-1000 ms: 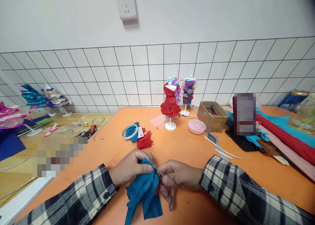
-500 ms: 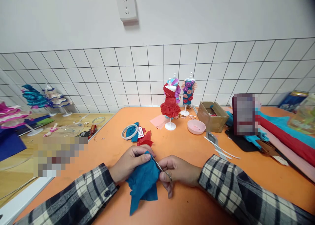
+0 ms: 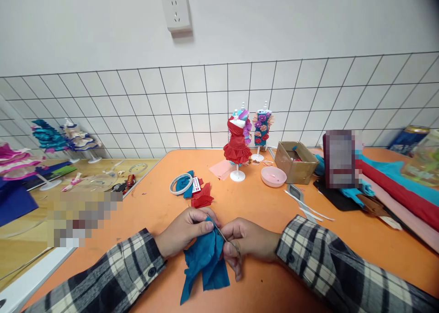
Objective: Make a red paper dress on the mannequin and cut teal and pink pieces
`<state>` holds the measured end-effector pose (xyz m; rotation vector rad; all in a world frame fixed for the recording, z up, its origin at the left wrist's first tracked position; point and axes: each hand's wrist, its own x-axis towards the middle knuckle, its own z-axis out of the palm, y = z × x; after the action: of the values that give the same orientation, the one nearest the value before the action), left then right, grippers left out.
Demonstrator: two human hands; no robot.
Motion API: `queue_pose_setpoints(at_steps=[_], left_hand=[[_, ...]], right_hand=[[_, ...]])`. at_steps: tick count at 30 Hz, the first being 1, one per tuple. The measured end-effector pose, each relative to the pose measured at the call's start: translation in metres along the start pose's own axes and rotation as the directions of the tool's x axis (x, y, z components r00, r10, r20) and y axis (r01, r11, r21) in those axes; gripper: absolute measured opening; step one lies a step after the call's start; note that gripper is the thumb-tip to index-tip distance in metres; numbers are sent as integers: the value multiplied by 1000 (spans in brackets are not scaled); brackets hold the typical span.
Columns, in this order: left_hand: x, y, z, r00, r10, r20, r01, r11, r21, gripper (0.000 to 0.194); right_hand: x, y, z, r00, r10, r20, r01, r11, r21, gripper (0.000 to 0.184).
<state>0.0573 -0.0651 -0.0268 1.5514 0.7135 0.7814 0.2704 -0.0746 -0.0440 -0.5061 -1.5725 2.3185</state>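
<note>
- Blue crinkled sheet [image 3: 202, 251] hung between the two hands over the near middle of the table [image 3: 144, 276]; it looked thin and limp, with ragged edges and two uneven tails, the left one pointed and the right one broad. Whether it was paper or cloth I could not tell.
- Slim metal scissors [image 3: 223, 236] slanted against its upper right edge, smooth and grey, a rounded handle loop at the near right end; how far the blades stood apart was too small to tell.
- Left hand [image 3: 183, 230]: thumb and fingers closed narrowly, pinching the top of the sheet.
- Right hand [image 3: 248, 237]: thumb on the handle loop, fingers curled around the scissors, the lower ones loosely bent.
- Crumpled red scraps [image 3: 202, 198] lay just beyond the left hand, beside a smooth white ring [image 3: 176, 193].
- Farther right stood a shallow, round pink bowl [image 3: 273, 182] and a boxy brown carton [image 3: 304, 172].
</note>
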Motion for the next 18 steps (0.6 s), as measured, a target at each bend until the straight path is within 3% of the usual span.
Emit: queue_pose_setpoints(at_steps=[18], left_hand=[[1, -2, -2, 998, -11, 66, 7, 998, 61, 33]], right_hand=[[0, -2, 2, 1000, 17, -24, -17, 1000, 2, 60]])
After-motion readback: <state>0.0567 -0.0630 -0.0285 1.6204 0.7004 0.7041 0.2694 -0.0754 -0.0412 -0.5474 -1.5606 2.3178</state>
